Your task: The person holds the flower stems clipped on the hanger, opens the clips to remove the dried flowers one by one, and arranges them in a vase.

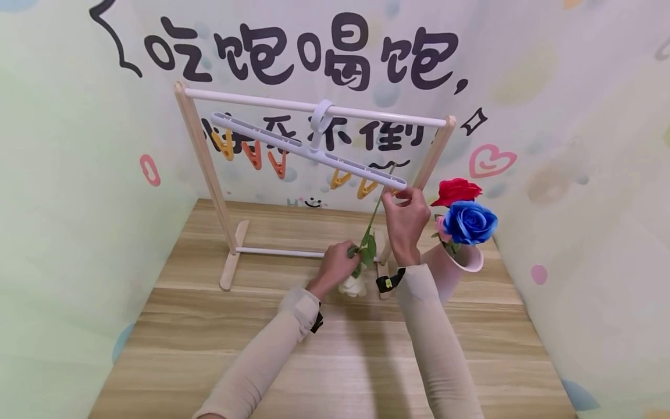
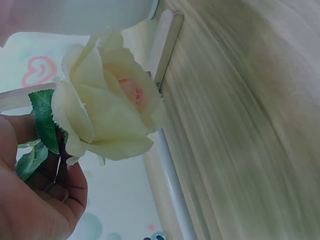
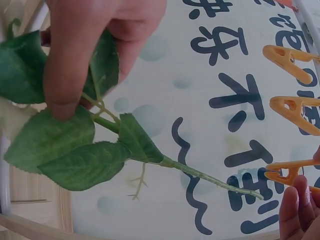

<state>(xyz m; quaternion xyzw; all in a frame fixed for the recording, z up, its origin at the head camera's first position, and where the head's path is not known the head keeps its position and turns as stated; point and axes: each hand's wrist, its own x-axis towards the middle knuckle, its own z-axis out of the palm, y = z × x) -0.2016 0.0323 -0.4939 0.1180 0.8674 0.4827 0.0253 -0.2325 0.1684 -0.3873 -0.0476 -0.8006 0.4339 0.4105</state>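
Observation:
My left hand (image 1: 337, 265) pinches the stem of a white rose (image 2: 107, 100) among its green leaves (image 3: 82, 160). The rose hangs head down, its flower low over the table and its bare stem slanting up toward the hanger. At the low right end of a pale clip hanger (image 1: 262, 133), my right hand (image 1: 405, 218) pinches a yellow clothespin (image 3: 285, 175). In the right wrist view, the stem's end (image 3: 252, 192) points at this clothespin and lies just short of it. Several more yellow and orange clothespins (image 1: 252, 156) dangle along the hanger.
The hanger hooks over the white top bar (image 1: 235, 99) of a wooden stand (image 1: 206, 169) and tilts down rightward. Right of the stand, a pale vase (image 1: 445, 267) holds a blue rose (image 1: 471, 222), a red rose (image 1: 458, 191) and a pink flower. A printed wall backs the wooden table (image 1: 199, 343).

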